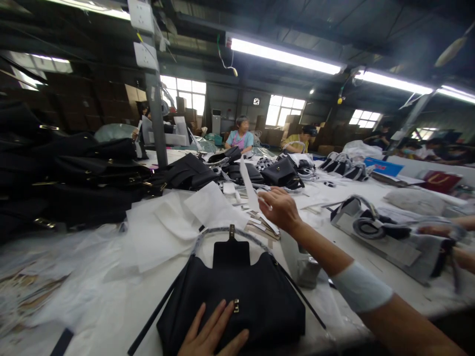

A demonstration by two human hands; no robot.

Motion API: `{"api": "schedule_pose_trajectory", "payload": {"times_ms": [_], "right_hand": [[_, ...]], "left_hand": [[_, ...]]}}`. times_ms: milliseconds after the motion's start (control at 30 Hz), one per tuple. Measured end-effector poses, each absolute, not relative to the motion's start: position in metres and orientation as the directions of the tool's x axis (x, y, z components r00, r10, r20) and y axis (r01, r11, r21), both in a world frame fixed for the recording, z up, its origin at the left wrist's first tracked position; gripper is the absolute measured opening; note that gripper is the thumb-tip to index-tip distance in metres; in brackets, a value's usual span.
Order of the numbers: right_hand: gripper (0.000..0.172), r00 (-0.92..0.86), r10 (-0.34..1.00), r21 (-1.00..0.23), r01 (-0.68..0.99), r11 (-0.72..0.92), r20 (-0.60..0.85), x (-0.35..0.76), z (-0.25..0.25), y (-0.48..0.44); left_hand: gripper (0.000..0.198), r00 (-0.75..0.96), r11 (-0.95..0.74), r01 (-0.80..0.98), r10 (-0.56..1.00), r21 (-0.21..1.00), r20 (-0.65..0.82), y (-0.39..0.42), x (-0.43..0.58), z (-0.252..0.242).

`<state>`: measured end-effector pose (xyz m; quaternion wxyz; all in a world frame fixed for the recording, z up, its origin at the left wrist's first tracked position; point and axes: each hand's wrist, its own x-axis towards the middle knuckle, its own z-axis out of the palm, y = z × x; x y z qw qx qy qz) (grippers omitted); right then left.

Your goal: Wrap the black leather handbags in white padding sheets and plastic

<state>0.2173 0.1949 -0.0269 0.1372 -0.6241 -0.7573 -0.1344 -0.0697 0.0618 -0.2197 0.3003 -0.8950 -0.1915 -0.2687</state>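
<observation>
A black handbag (pixel 237 291) with a gold clasp and a wrapped handle lies on the white table (pixel 129 306) right in front of me. My left hand (pixel 213 332) rests flat on its front, fingers spread. My right hand (pixel 279 206) reaches forward over the table and pinches a white paper strip (pixel 249 185) that stands up from a small pile of paper tags (pixel 261 225). A white band wraps my right forearm.
Black bags (pixel 74 173) are stacked at the left. White tissue sheets (pixel 174 222) lie behind the handbag. More bags (pixel 282 170) sit mid-table, a grey-wrapped bag (pixel 389 232) at the right with another person's arms beside it. A post (pixel 156 109) stands behind; workers sit beyond.
</observation>
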Motion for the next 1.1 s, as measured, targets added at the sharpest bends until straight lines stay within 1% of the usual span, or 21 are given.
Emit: {"api": "schedule_pose_trajectory", "payload": {"times_ms": [33,100,167,200,333,467,533,633,700,800,867,933,1033,1100], "right_hand": [[0.035,-0.262,0.893,0.055,0.964,0.260,0.367,0.208,-0.028,0.172],[0.037,-0.522,0.787,0.150,0.852,0.502,0.331,0.187,-0.039,0.125],[0.037,-0.606,0.739,0.143,0.793,0.593,0.296,0.168,-0.062,0.084],[0.037,-0.605,0.752,0.108,0.793,0.600,0.263,0.161,-0.076,0.067],[0.047,-0.537,0.833,-0.027,0.838,0.545,0.133,0.149,-0.130,0.034],[0.060,-0.480,0.876,-0.066,0.873,0.483,0.060,0.152,-0.157,0.025],[0.063,-0.459,0.885,-0.081,0.882,0.464,0.071,0.152,-0.162,0.020],[0.063,-0.413,0.898,-0.111,0.896,0.431,0.151,0.150,-0.168,0.012],[0.062,-0.391,0.900,-0.124,0.900,0.418,0.195,0.149,-0.170,0.008],[0.061,-0.399,0.896,-0.136,0.893,0.428,0.196,0.147,-0.170,0.004],[0.062,-0.408,0.898,-0.146,0.890,0.431,0.164,0.147,-0.168,0.003],[0.062,-0.401,0.906,-0.155,0.895,0.419,0.137,0.146,-0.166,0.003],[0.064,-0.387,0.912,-0.168,0.898,0.406,0.134,0.146,-0.166,0.003],[0.066,-0.384,0.913,-0.184,0.896,0.405,0.139,0.145,-0.167,0.002]], "left_hand": [[0.046,0.773,-0.753,0.515,0.201,-0.411,0.601,0.061,-0.070,-0.218],[0.046,0.742,-0.768,0.543,0.251,-0.339,0.621,0.057,-0.068,-0.213],[0.050,0.722,-0.786,0.557,0.298,-0.270,0.624,0.052,-0.066,-0.209],[0.052,0.716,-0.793,0.562,0.324,-0.235,0.619,0.049,-0.065,-0.206],[0.054,0.697,-0.802,0.588,0.436,-0.106,0.569,0.039,-0.064,-0.202],[0.066,0.722,-0.819,0.574,0.496,-0.017,0.483,0.034,-0.065,-0.200],[0.069,0.730,-0.821,0.571,0.511,0.005,0.454,0.033,-0.065,-0.197],[0.070,0.743,-0.831,0.556,0.512,0.028,0.430,0.032,-0.066,-0.194],[0.069,0.740,-0.829,0.555,0.531,0.071,0.413,0.030,-0.067,-0.194],[0.069,0.747,-0.827,0.545,0.554,0.140,0.367,0.028,-0.070,-0.195],[0.068,0.766,-0.836,0.531,0.544,0.141,0.343,0.027,-0.072,-0.197],[0.067,0.766,-0.835,0.539,0.540,0.110,0.347,0.027,-0.074,-0.199],[0.062,0.742,-0.832,0.550,0.526,0.070,0.415,0.027,-0.077,-0.202],[0.057,0.725,-0.836,0.544,0.512,0.071,0.460,0.026,-0.079,-0.203]]}}
